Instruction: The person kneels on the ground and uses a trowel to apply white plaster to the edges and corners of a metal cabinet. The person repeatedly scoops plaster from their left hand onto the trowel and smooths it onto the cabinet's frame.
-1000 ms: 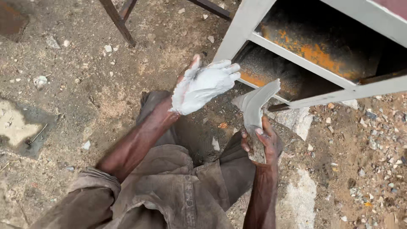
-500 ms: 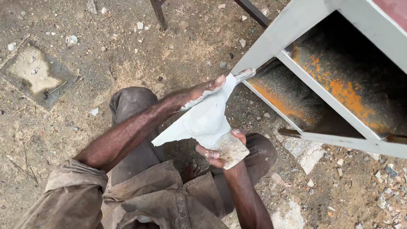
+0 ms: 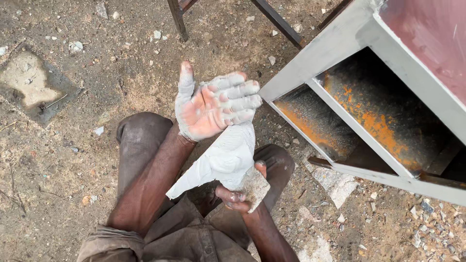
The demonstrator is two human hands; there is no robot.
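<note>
White paste is coating the left hand (image 3: pixel 213 109), which is spreading open, palm up, fingers pointing toward three o'clock and holding nothing. At six o'clock from it, the right hand (image 3: pixel 238 196) is gripping a flat scraper (image 3: pixel 221 162) by its grey block end, fingers closing round it; the blade, smeared white, is slanting toward eight o'clock and its upper edge is sitting just under the left palm. At three o'clock, a grey metal frame (image 3: pixel 349 128) with rusty orange panels is standing on the dirt ground (image 3: pixel 58 160).
</note>
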